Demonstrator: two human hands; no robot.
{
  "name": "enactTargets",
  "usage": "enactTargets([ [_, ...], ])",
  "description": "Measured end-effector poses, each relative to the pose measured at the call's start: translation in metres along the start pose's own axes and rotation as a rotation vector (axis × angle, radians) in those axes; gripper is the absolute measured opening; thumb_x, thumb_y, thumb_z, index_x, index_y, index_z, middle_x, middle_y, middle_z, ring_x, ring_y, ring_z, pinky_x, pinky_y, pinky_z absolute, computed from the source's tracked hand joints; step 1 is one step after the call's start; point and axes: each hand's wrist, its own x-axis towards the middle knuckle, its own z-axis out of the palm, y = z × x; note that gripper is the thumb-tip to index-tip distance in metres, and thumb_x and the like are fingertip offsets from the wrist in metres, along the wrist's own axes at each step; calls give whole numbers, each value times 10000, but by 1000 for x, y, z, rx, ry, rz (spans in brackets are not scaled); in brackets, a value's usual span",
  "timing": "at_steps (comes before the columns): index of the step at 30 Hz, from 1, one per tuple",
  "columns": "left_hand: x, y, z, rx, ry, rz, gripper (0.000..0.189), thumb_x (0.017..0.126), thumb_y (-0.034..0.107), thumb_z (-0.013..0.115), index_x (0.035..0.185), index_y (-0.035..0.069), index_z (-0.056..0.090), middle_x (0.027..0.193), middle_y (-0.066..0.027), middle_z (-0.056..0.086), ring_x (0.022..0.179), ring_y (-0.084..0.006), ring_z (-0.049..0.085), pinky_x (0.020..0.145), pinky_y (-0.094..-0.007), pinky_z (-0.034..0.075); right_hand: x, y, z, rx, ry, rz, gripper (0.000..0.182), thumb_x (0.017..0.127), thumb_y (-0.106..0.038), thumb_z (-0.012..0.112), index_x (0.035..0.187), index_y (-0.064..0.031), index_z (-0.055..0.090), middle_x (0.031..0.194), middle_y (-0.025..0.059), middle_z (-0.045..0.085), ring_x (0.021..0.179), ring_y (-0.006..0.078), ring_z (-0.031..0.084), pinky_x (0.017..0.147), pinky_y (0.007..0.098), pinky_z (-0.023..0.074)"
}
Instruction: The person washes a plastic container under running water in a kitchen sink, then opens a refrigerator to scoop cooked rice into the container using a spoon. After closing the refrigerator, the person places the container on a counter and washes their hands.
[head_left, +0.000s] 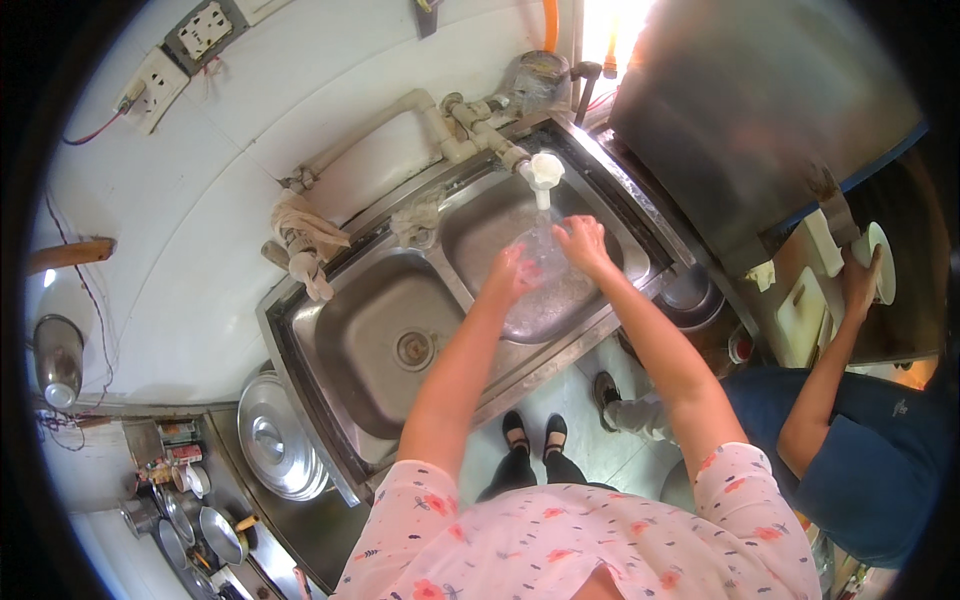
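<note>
Both my hands are over the right basin of a steel double sink (480, 274), under a white plastic tap (544, 174). Between them is a clear plastic container (553, 264), its exact shape blurred by water and glare. My left hand (516, 271) grips its left side, with fingertips showing pinkish through the plastic. On the upper right side, my right hand (583, 241) holds its rim with fingers bent. Water lies in the basin beneath. The left basin (375, 337) shows a drain strainer (414, 350).
A co-worker's hand (860, 281) holds a white bowl (879, 262) at right, near a white cutting board (801, 315). Cloths hang over a second tap (304, 259). Metal lids (274, 442) lean left of the sink; pans (223, 534) stand lower left. Wall sockets (154, 86) are upper left.
</note>
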Motion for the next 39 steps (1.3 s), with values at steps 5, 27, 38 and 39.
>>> enactTargets([
  [5,-12,-16,-7,38,262,60,395,920,310,366,1265,120,325,1186,-124,365,1001,-321,460,765,-627,437,19,-33,48,1715,-233,839,225,881,-233,483,879,-19,552,766,117,564,676,240,564,557,317,477],
  [27,-17,7,19,-316,-143,41,461,922,206,336,1368,198,216,1342,-104,328,1194,-359,381,878,-685,321,28,-135,-142,-177,-216,-433,558,746,-334,670,1113,-3,411,997,230,538,951,393,547,802,432,444],
  [38,-35,-2,10,-283,-117,80,401,931,232,335,1322,167,273,1300,-157,369,1157,-381,418,887,-676,334,46,-130,-149,-303,-420,-563,440,737,-282,677,1015,-36,442,980,168,513,978,368,517,808,443,423],
  [39,-32,-3,8,-294,-122,46,402,932,233,333,1323,163,271,1302,-156,368,1157,-384,418,886,-679,335,45,-130,-148,-292,-383,-609,446,737,-265,674,1047,-45,441,980,160,511,979,359,517,802,439,429],
])
